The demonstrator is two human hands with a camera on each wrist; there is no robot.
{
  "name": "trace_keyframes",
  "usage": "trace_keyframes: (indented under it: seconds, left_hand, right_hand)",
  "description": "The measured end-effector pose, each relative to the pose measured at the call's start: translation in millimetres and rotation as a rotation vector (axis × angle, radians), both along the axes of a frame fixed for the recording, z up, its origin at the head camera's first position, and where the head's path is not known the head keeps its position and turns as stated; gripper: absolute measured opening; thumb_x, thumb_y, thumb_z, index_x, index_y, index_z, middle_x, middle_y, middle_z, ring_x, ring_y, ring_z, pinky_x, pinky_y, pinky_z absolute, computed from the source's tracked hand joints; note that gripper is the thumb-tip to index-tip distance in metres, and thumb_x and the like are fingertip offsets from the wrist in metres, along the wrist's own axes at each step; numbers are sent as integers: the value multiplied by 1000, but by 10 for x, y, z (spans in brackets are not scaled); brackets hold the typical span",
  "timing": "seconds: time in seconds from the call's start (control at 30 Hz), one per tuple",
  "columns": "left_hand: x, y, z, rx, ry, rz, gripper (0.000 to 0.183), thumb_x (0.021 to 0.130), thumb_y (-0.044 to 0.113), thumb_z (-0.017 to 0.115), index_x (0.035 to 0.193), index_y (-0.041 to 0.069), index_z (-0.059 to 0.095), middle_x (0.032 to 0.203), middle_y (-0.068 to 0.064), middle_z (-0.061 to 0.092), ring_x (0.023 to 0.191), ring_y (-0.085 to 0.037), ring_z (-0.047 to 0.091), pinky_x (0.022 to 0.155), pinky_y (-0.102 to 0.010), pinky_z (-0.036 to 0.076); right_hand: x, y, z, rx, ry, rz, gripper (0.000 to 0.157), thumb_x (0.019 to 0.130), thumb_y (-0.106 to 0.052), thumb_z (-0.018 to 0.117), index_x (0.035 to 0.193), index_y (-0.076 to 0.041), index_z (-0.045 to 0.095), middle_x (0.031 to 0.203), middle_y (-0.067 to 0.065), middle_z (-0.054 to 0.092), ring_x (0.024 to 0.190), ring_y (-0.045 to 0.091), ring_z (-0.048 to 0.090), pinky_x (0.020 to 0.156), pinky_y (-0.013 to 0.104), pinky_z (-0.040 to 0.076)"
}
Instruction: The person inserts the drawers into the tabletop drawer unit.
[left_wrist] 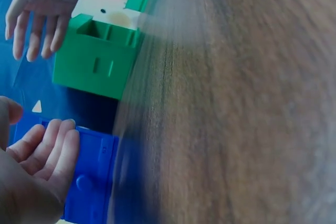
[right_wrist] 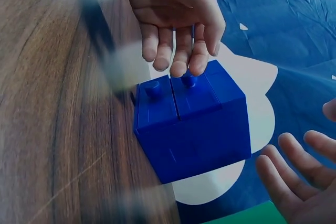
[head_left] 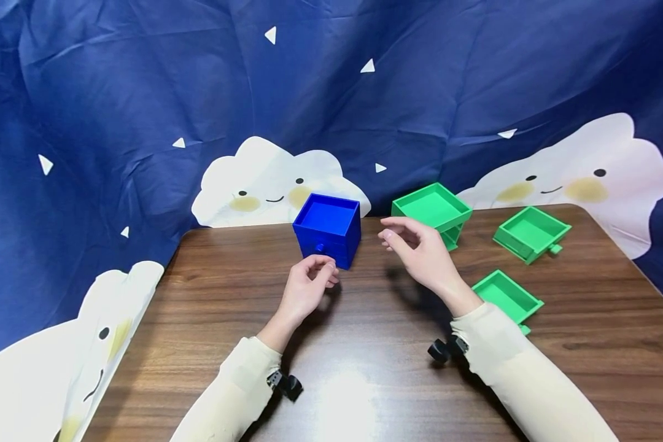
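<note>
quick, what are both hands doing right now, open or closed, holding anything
Left hand: open, holding nothing, in front of the blue box.
Right hand: open, fingers loosely bent, holding nothing.

Before you, the blue cabinet stands upright at the far side of the wooden tabletop, its shallow top tray uncovered, both knobbed drawers pushed in. To its right you see the upright, tray-topped green cabinet.
</note>
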State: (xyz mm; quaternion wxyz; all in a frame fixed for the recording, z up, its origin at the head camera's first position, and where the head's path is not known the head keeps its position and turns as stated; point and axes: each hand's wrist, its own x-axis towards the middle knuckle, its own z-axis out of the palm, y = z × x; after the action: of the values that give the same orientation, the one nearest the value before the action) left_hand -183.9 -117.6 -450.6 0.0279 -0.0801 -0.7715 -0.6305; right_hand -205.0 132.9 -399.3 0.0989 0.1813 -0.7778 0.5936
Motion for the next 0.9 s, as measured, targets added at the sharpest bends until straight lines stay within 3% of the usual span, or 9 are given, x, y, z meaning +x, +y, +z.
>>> trace_keyframes:
  seconds: [0.13,0.43,0.63,0.9]
  left_hand:
    - [-12,38,1,-13,16,-32,26,106,7,61,118,-15,69,106,-37,74,91,-50,75,80,-36,67]
    - [-22,174,12,-3,15,-68,26,107,6,60,120,-15,68,106,-36,75,94,-50,75,80,-36,66]
    - [-38,302,23,8,10,-100,28,107,8,60,123,-15,67,108,-34,75,96,-50,75,82,-40,66]
    - [-87,475,43,33,26,-113,26,106,7,61,124,-11,67,111,-37,73,95,-48,75,76,-28,64]
  right_hand:
    - [44,56,13,5,-3,-16,29,107,-8,65,134,4,69,115,33,74,90,-5,72,86,20,62]
    - [124,131,69,85,29,-76,28,107,-15,69,130,-1,73,108,19,78,87,-3,71,80,13,57]
    - [173,226,83,94,33,-108,28,107,-17,69,131,-3,74,106,17,78,87,-3,70,73,14,55]
    - [246,347,122,77,29,-123,29,107,-15,68,132,0,72,112,24,77,89,-4,72,77,12,56]
